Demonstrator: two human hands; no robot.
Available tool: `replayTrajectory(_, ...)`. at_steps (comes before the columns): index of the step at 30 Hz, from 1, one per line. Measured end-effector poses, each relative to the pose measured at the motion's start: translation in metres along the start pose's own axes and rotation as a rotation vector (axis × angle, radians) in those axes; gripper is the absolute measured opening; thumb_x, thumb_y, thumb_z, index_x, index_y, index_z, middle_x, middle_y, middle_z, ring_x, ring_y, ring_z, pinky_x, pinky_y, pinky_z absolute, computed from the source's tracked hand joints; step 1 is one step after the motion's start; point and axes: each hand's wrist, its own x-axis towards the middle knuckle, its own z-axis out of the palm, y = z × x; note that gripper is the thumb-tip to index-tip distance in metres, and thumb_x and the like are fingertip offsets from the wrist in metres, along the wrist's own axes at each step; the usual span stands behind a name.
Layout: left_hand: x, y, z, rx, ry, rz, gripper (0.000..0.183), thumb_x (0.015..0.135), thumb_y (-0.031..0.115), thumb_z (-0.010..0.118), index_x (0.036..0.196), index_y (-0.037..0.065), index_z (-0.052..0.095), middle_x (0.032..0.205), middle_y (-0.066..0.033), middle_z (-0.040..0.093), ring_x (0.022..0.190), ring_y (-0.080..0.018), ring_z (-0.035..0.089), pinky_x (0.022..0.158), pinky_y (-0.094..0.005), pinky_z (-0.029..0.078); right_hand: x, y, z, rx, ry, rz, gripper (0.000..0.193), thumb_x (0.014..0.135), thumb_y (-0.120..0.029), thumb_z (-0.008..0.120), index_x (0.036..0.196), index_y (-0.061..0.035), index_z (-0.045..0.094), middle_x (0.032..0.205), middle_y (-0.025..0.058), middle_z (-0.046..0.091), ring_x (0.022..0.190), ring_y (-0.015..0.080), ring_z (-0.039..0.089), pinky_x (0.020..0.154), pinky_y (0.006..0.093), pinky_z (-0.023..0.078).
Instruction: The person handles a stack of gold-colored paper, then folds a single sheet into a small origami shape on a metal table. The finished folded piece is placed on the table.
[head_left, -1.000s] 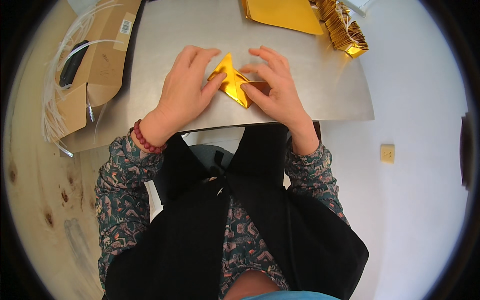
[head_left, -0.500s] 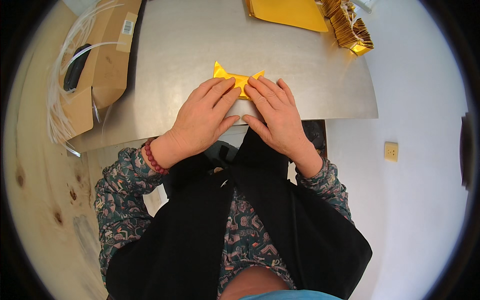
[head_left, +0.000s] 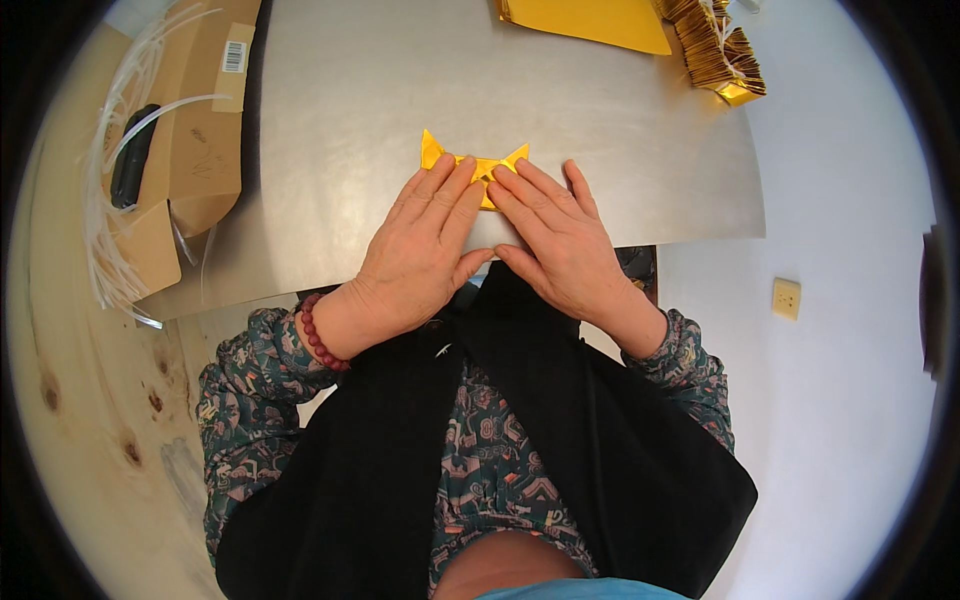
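Head view is showing the person's dark vest and patterned sleeves closest, at the bottom. A little farther up, a red bead bracelet (head_left: 322,335) is sitting on the left wrist. Next, the left hand (head_left: 420,250) and the right hand (head_left: 555,240) are lying side by side on the grey table (head_left: 340,110). Both hands are open and flat, palms down, gripping nothing. Their fingers are pressing down on a small folded gold paper (head_left: 470,165), which is lying on the table just in front of the person. Two pointy corners of the paper are sticking out past the fingertips, one on each side. The middle of the paper is hiding under the fingers.

It looks like the person is flattening a fold. To do this well, the fingers should be pushing straight down and sliding along the crease, so the paper is not slipping or bending crooked. Both points should be staying even.

Farther away on the left, a brown cardboard box (head_left: 190,130) with white plastic straps (head_left: 105,250) is resting by the table edge. At the far side, a big gold sheet (head_left: 590,20) and a stack of folded gold pieces (head_left: 715,55) are waiting, well apart from the hands
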Motion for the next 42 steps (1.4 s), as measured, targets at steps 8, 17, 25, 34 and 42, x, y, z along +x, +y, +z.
replayTrajectory(8, -0.001, 0.012, -0.005, 0.014, -0.105, -0.006, 0.096, 0.087, 0.053, 0.079, 0.162, 0.005, 0.046, 0.17, -0.0128, 0.041, 0.156, -0.053, 0.029, 0.127, -0.0641, 0.026, -0.001, 0.011, -0.009, 0.183, -0.049, -0.008, 0.048, 0.101, -0.013, 0.067, 0.148, -0.0043, 0.058, 0.159, 0.0116, 0.055, 0.154, 0.0317, 0.044, 0.13, 0.0588, 0.024)
replayTrajectory(17, -0.001, 0.017, -0.004, 0.085, -0.154, -0.009, 0.092, 0.087, 0.066, 0.073, 0.159, 0.012, 0.053, 0.172, -0.013, 0.038, 0.157, -0.0549, 0.026, 0.126, -0.0689, 0.022, -0.009, 0.019, -0.017, 0.245, 0.052, 0.021, 0.04, 0.099, -0.01, 0.069, 0.138, -0.0069, 0.066, 0.149, 0.0101, 0.063, 0.146, 0.0348, 0.051, 0.128, 0.0596, 0.029)
replayTrajectory(25, -0.001, 0.017, 0.0, 0.08, -0.129, -0.018, 0.095, 0.078, 0.055, 0.085, 0.158, 0.013, 0.055, 0.17, -0.0121, 0.039, 0.157, -0.0544, 0.026, 0.126, -0.0687, 0.023, -0.007, 0.011, -0.01, 0.051, 0.046, 0.014, 0.051, 0.098, -0.025, 0.071, 0.146, -0.0116, 0.064, 0.151, 0.0046, 0.062, 0.144, 0.0309, 0.051, 0.129, 0.0597, 0.026)
replayTrajectory(34, -0.001, 0.017, 0.0, 0.078, -0.121, -0.018, 0.1, 0.074, 0.051, 0.088, 0.16, 0.015, 0.053, 0.169, -0.011, 0.041, 0.157, -0.054, 0.026, 0.127, -0.0682, 0.024, -0.004, 0.004, -0.005, -0.085, 0.044, 0.082, 0.051, 0.103, -0.031, 0.067, 0.15, -0.0124, 0.062, 0.154, 0.003, 0.061, 0.146, 0.029, 0.049, 0.13, 0.0613, 0.018)
replayTrajectory(42, -0.001, 0.015, 0.001, 0.106, -0.128, 0.021, 0.099, 0.075, 0.053, 0.09, 0.157, 0.012, 0.054, 0.167, -0.0143, 0.04, 0.155, -0.0567, 0.027, 0.125, -0.071, 0.025, 0.003, 0.004, -0.004, -0.122, 0.045, 0.139, 0.05, 0.105, -0.033, 0.064, 0.149, -0.0114, 0.061, 0.155, 0.0039, 0.059, 0.147, 0.0277, 0.049, 0.127, 0.0621, 0.02)
